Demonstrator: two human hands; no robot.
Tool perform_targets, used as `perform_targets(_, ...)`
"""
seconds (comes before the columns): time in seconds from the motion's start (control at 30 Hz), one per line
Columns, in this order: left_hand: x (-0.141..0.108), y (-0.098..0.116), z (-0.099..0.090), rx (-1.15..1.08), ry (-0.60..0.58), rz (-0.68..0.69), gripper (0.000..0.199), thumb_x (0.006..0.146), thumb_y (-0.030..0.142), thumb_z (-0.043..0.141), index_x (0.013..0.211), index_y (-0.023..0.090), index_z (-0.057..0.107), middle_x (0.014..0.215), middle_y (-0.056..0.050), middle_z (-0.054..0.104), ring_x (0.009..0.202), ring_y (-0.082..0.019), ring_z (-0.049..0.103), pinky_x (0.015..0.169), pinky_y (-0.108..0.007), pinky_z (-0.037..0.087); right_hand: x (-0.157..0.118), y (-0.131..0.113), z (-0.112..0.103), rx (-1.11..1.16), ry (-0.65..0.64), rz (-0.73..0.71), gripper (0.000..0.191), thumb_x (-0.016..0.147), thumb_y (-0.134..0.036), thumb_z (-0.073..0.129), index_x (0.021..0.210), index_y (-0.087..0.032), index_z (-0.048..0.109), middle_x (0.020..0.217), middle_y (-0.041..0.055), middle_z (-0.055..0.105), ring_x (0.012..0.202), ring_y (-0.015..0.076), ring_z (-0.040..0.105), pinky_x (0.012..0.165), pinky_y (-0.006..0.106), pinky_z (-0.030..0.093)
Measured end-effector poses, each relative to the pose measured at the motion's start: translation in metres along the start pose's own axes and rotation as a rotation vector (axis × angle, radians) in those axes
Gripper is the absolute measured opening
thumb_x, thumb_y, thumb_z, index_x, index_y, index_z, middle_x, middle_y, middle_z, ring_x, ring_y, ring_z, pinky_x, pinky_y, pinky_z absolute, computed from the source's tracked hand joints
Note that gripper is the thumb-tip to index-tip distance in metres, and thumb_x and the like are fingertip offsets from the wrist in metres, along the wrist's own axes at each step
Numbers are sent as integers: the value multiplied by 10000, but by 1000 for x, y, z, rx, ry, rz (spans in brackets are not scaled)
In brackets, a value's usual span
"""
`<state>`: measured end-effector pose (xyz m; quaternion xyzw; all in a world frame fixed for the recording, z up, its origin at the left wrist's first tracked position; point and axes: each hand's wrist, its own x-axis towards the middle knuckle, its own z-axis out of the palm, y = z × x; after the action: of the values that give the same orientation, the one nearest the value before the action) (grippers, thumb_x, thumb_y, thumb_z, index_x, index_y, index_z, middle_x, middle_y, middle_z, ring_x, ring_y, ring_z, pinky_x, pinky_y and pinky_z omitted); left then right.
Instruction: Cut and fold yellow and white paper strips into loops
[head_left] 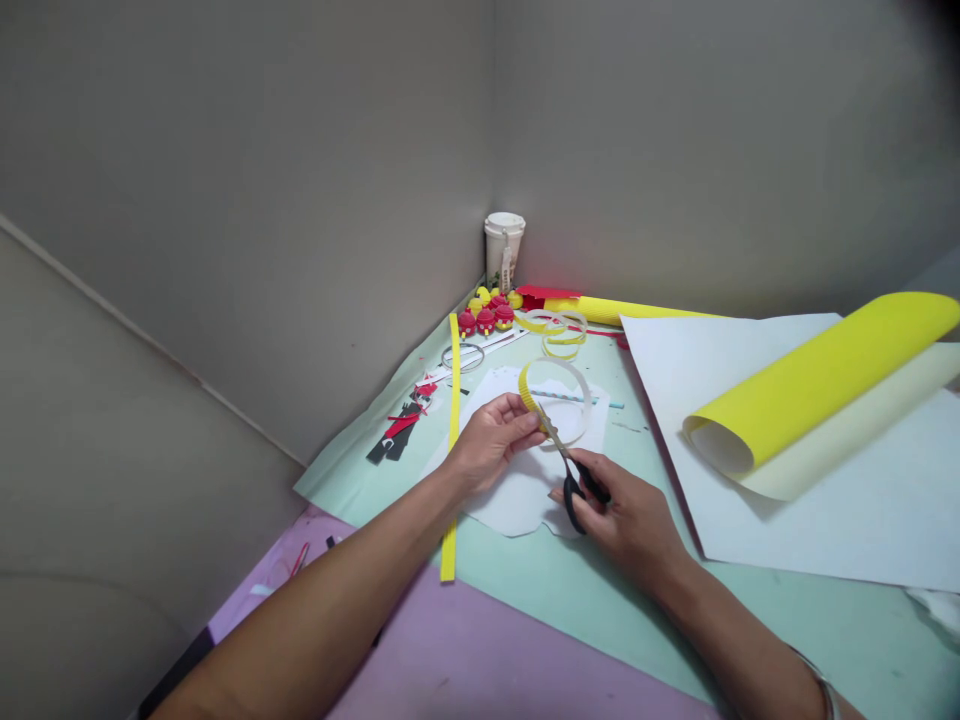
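Note:
My left hand (495,440) pinches a pale hoop (587,385), with a yellow corrugated paper strip (524,383) along its left side. My right hand (630,510) grips black-handled scissors (561,446), and their blades meet the strip just by my left fingertips. Whether the blades are cutting through it cannot be made out. Under both hands lies a white paper sheet (510,500) with a wavy edge. A long yellow paper strip (454,400) passes beneath my left forearm. Behind the hoop, a blue striped stick (611,405) rests on the table.
A rolled yellow sheet (817,390) lies on white card (840,540) at the right. Toward the corner stand a lidded paper cup (505,245) and several red and yellow ornaments (486,320). More hoops (564,342) lie nearby. Black and red scraps (401,432) are at the left.

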<state>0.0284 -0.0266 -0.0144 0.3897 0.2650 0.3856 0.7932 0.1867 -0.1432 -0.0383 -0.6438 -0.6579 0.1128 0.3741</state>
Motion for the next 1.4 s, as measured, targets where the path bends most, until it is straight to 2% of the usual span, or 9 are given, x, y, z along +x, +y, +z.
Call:
perform_targets(0.33,0,0,0,2,-30,-11,315,673,218,849,876,125,626,885,-22,676,769,-93,647,787,-219,534,1,-2,-1,35,17,30,359,812,-382,658,1131,-218,636,759,-5,673,611,136,598,610,238,482)
perform_targets(0.43,-1,-1,1,22,-49,-31,327,672,230,853,887,125,630,897,-29,675,778,-104,654,778,-231,538,1,-2,-2,39,6,20,395,798,-403,680,1138,-212,622,815,8,680,640,138,603,643,245,487)
perform_targets(0.6,-1,-3,2,35,-69,-57,352,669,244,855,931,125,654,941,-43,679,805,-126,660,762,-247,544,2,-2,-4,14,-16,-28,394,799,-394,677,1149,-224,613,837,6,670,650,133,590,642,240,478)
perform_targets(0.93,0,-2,1,-5,-57,-47,372,639,232,871,913,107,653,904,-41,678,782,-111,643,743,-227,526,1,-2,-4,39,-37,-11,378,790,-358,686,1136,-235,596,822,-15,652,633,119,573,639,232,462)
perform_targets(1.1,0,-3,0,52,-62,-71,377,631,260,876,891,112,646,865,-40,673,726,-104,633,707,-227,516,1,-1,-5,37,-43,-34,385,787,-367,692,1135,-230,600,807,-15,650,619,118,562,628,232,457)
perform_targets(1.4,0,-4,-1,73,-61,-69,380,630,264,876,897,110,654,875,-42,657,751,-107,622,681,-215,506,0,0,-3,30,-26,-43,379,792,-362,692,1135,-223,608,764,-24,638,607,112,560,618,223,457)
